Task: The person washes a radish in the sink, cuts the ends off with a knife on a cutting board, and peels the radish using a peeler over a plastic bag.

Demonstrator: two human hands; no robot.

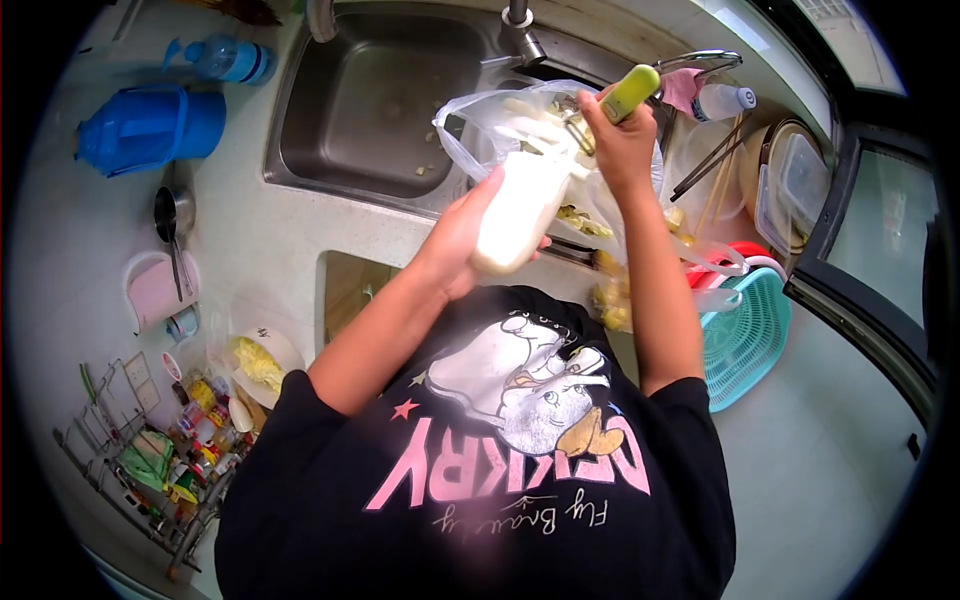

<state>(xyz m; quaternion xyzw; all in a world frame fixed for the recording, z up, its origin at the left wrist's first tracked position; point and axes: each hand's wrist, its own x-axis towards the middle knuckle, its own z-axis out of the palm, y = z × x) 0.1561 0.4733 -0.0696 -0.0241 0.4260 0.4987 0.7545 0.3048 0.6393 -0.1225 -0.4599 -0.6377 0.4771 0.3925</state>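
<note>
My left hand (458, 240) is wrapped round the lower part of a thick, pale white radish (515, 215), bright with glare. In my right hand (625, 145) is a peeler with a green handle (632, 93); its metal head is at the radish's far end, though the glare hides whether it touches. Beneath the radish, a clear plastic bag (465, 125) lies open over the right side of the sink, with pale peelings and yellowish leaf scraps (582, 222) in and around it.
The steel sink basin (375, 105) has small scraps at its bottom, and a faucet (525, 45) stands behind. To the left are a blue thermos (150, 130) and a pump bottle (230, 60). A turquoise basket (745, 340), chopsticks (710, 160) and a window frame (850, 220) are on the right.
</note>
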